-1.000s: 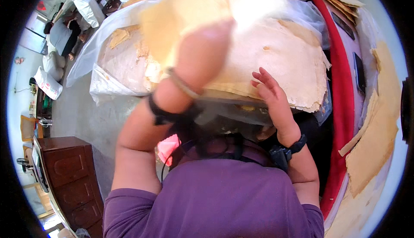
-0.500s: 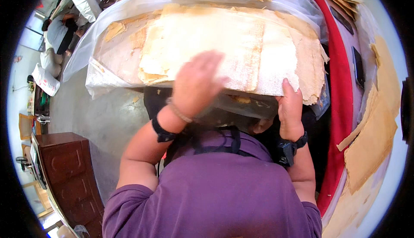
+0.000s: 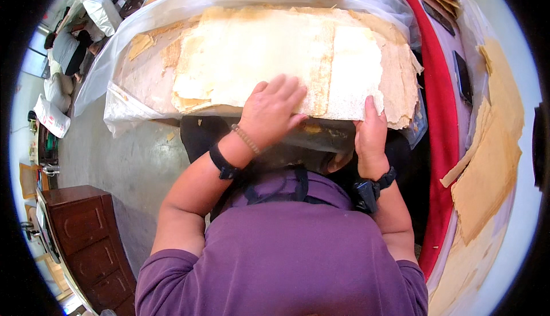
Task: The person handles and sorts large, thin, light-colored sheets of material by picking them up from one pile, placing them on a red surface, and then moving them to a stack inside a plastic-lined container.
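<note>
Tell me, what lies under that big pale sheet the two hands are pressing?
Under the top sheet lie more yellowish sheets, edges showing, on clear plastic. The left hand and right hand rest on it. The table beneath is hidden.

From up here I see my own purple short-sleeved shirt filling the lower part of the view, its fabric smooth and plain. Dark straps cross over the chest and run up toward the neck in a V. My left hand (image 3: 272,112) has a thin beaded bracelet (image 3: 246,139) at the wrist, with a black band (image 3: 222,163) just behind it on the forearm. My right hand (image 3: 370,135) has a black strap with a bulky black device (image 3: 369,190) at the wrist.
</note>
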The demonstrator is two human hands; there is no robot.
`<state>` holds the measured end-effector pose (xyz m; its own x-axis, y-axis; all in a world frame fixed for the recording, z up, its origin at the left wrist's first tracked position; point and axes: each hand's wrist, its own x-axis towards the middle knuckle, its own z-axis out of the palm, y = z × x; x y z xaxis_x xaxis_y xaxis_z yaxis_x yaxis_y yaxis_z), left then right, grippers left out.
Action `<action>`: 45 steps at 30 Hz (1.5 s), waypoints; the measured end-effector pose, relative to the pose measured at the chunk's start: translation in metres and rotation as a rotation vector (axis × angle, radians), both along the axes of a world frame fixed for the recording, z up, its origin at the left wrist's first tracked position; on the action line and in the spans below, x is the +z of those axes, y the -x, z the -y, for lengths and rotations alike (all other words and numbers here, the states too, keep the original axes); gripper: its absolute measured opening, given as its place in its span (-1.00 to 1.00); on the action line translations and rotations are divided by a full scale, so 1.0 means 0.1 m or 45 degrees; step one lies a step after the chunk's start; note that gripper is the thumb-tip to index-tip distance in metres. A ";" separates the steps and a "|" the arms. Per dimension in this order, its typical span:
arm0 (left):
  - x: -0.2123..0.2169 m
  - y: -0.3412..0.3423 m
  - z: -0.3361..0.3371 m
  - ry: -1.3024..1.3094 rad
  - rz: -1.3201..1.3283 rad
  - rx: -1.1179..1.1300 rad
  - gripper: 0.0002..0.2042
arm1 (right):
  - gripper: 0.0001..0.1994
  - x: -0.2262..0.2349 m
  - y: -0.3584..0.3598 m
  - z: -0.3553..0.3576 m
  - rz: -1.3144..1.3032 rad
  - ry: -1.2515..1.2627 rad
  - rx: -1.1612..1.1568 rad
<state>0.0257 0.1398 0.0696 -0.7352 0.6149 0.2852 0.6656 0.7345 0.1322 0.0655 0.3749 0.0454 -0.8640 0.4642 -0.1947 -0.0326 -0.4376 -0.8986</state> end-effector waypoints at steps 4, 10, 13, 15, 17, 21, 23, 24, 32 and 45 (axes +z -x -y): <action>0.06 0.00 -0.06 -0.049 0.096 0.020 -0.47 | -0.55 0.01 -0.02 0.07 -0.127 -0.571 0.087; 0.08 0.07 0.17 -0.210 0.073 -0.023 -0.50 | -0.33 0.21 0.08 0.43 -0.495 -1.897 0.188; 0.13 0.14 0.53 -0.404 -0.055 0.313 -0.57 | -0.37 0.13 0.16 0.42 -0.378 -2.244 0.271; 0.09 0.19 0.84 -0.272 -0.213 0.676 -0.61 | -0.39 0.08 0.19 0.44 -0.385 -2.249 0.281; -0.01 0.23 1.07 -0.087 -0.053 0.926 -0.60 | -0.45 0.05 0.20 0.44 -0.299 -2.388 0.310; -0.16 0.27 1.14 -0.215 -0.050 1.001 -0.60 | -0.48 0.10 0.20 0.48 -0.217 -2.462 0.336; -0.20 0.30 1.10 -0.307 0.009 1.040 -0.56 | -0.39 0.19 0.23 0.46 -0.168 -2.411 0.442; -0.19 0.31 1.09 -0.308 0.009 1.041 -0.56 | -0.39 0.21 0.26 0.42 -0.169 -2.412 0.443; -0.10 0.48 1.13 -0.548 0.352 1.162 -0.42 | -0.43 0.44 0.76 0.09 0.030 -1.704 0.495; -0.11 0.43 1.03 -0.901 0.570 0.983 -0.53 | -0.43 0.00 1.14 0.05 -0.275 -2.248 0.456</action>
